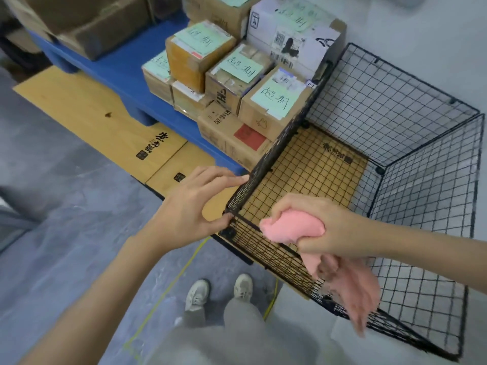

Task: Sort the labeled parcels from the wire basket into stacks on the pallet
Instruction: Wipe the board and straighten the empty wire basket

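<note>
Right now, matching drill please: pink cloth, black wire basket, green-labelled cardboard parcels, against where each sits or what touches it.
1. pink cloth
2. black wire basket
3. green-labelled cardboard parcels

A. stacked on the blue plastic pallet
B. gripped by the right hand
C. rim touched by the left hand

Pairs: 1-B, 2-C, 3-A

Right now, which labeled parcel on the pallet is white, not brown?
The big parcel at the back, beside the wire basket: white carton with barcode stickers. The other parcels are brown cardboard.
</note>
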Tool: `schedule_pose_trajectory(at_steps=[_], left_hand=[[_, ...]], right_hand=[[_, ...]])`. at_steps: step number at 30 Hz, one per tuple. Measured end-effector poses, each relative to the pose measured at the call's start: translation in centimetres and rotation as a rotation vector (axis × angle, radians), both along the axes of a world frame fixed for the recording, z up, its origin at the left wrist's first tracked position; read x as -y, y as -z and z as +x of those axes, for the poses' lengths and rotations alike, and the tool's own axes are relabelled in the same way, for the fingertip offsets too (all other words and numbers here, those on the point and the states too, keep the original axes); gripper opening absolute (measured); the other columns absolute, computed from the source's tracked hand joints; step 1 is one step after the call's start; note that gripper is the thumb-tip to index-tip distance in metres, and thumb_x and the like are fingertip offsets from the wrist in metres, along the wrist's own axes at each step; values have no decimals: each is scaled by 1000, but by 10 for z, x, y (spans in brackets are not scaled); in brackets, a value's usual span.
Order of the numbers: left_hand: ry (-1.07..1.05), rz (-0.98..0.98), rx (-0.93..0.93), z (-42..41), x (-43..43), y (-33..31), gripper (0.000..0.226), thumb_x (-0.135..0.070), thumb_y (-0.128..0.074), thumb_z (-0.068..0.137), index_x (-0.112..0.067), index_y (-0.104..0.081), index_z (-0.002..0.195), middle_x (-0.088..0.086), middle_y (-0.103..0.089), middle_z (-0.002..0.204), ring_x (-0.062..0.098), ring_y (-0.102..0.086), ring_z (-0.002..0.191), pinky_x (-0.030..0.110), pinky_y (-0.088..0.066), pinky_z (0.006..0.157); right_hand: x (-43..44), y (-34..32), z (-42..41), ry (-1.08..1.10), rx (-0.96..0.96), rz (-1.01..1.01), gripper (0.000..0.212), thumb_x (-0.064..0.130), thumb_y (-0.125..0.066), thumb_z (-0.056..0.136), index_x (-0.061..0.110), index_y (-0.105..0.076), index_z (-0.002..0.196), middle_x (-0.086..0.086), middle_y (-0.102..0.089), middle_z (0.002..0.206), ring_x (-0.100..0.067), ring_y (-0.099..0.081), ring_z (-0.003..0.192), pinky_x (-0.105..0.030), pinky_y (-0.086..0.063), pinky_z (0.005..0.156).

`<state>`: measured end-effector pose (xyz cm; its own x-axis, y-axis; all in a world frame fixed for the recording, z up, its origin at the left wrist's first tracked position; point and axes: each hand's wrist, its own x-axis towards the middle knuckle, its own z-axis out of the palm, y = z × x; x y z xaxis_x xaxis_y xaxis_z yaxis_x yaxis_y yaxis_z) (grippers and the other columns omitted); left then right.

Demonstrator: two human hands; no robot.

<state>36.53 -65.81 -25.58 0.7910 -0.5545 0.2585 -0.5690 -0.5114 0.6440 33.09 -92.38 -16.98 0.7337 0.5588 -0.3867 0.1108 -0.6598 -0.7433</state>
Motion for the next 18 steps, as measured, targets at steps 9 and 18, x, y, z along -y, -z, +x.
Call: schedule_pose_trajectory(at_steps=[9, 18], left_hand=[[-123, -85, -159, -23, 18, -14, 49, -41, -58, 89, -21, -53, 134, -7, -59, 121, 20, -54, 111, 41, -42, 93], [-286, -155, -201, -35, 32, -9, 48, -40, -61, 87, -30, -53, 133, -10, -60, 120, 17, -53, 114, 35, -43, 94]], right_hand=[[-17, 80, 8, 89, -54, 229, 46, -3, -66, 86, 28, -53, 117, 23, -58, 111, 6, -55, 102, -8, -40, 83], [-25, 193, 17, 135, -213, 114, 48, 16, -70, 90, 48, -48, 118, 13, -53, 125, -10, -52, 119, -41, -42, 104]])
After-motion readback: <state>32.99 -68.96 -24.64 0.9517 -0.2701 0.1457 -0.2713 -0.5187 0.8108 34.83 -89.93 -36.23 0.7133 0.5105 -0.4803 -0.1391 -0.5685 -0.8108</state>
